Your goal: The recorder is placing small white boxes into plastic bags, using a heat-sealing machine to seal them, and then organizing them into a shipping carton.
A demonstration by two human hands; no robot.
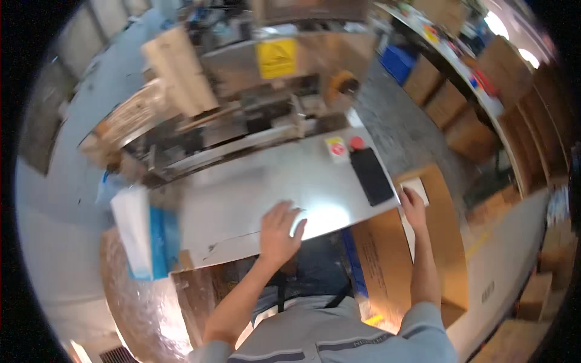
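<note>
My left hand (281,230) is over the front edge of a light grey metal worktable (230,199), fingers spread and holding nothing. At the table's right end, my right hand (413,209) reaches over an open cardboard box (445,230). Its fingers are curled on a white flat piece (417,189) that shows on both sides of the hand; blur hides the exact grip. Just left of that hand, a black flat slab (371,176) lies on the tabletop. Beyond the slab are a red round button (357,143) and a yellow-and-white label (336,148).
A machine (242,127) with a yellow warning sign (277,58) spans the table's far side. Cardboard pieces (180,71) lean at its left. A blue-and-white package (142,233) stands by the table's left end. Cartons (448,106) line the bench at right.
</note>
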